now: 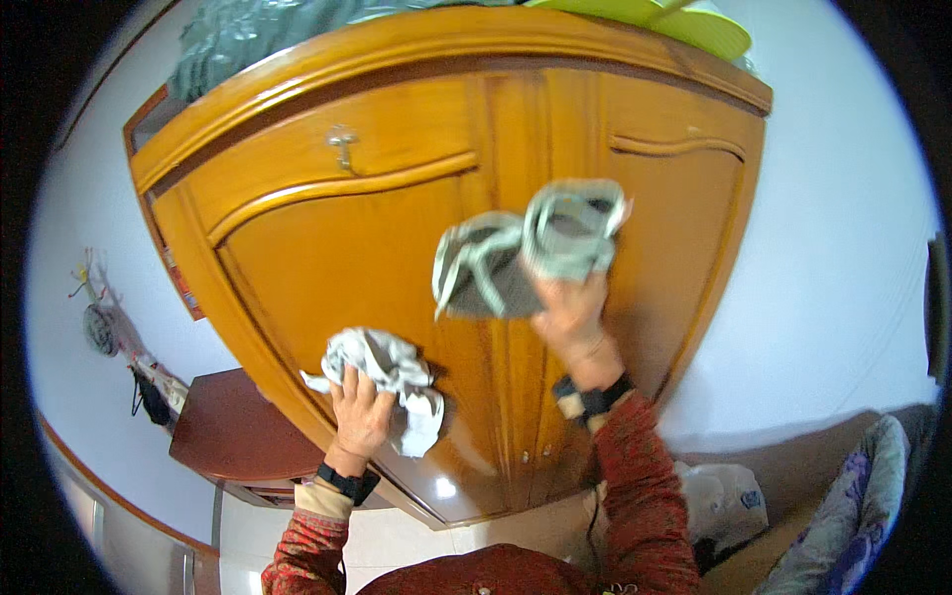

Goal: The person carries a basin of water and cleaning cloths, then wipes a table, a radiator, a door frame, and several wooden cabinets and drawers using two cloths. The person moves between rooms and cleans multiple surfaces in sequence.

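Observation:
My left hand (pixel 361 416) presses a crumpled white cloth (pixel 379 364) against the left door panel of a wooden wardrobe (pixel 335 268), or holds it just in front. Part of that cloth hangs down on the hand's right side. Higher up and to the right, my right hand (pixel 576 320) grips a pale green and grey cloth (pixel 573 230), blurred, with a folded loop above the fingers and a darker part spreading to the left. It is in front of the wardrobe's middle; whether it touches the wood cannot be told. Both wrists wear black bands.
A metal hook (pixel 343 145) is fixed high on the left door. Plastic-wrapped things (pixel 297 37) and a yellow-green object (pixel 699 30) lie on the wardrobe top. At lower left stands a reddish-brown cabinet (pixel 238 431). A plastic bag (pixel 718 498) and patterned bedding (pixel 848 513) are at lower right.

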The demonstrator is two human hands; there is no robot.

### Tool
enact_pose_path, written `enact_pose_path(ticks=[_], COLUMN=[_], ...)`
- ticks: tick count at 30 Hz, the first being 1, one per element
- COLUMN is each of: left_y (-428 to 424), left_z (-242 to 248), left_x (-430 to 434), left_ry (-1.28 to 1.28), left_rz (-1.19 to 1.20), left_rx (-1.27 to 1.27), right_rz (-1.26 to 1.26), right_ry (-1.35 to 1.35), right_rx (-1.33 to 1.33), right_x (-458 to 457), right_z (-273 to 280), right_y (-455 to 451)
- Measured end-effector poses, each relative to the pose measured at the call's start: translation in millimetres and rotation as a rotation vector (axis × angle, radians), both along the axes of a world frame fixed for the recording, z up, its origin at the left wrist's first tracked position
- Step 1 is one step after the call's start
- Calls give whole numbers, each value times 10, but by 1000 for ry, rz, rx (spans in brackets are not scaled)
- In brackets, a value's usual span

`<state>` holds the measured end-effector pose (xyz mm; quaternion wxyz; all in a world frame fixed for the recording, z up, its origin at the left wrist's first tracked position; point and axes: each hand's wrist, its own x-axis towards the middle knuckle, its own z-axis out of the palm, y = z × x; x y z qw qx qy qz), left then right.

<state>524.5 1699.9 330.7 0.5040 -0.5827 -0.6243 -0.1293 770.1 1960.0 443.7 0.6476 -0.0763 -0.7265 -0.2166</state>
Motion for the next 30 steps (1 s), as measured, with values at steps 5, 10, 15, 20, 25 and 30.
enact_pose_path(ticks=[5,10,15,20,25,30], left_y=[-61,-20,316,267,-144,-17], left_z=[1240,2240,2836,3250,2767,999], left_x=[-133,-199,184,66,-376,-465], left_ry=[-50,-11,99,182,291,48], left_rz=[149,138,-31,267,31,14], left_rx=[301,658,494,233,502,364], right_rz=[228,-114,140,156,-6,80], right_ry=[372,474,153,33,353,201], right_rx=[8,-104,163,265,64,-80], right_x=[117,-54,-650,-511,-285,-377], right_z=[1185,1282,1471,1908,1235,-439], right_y=[69,-95,-458,-352,6,-261])
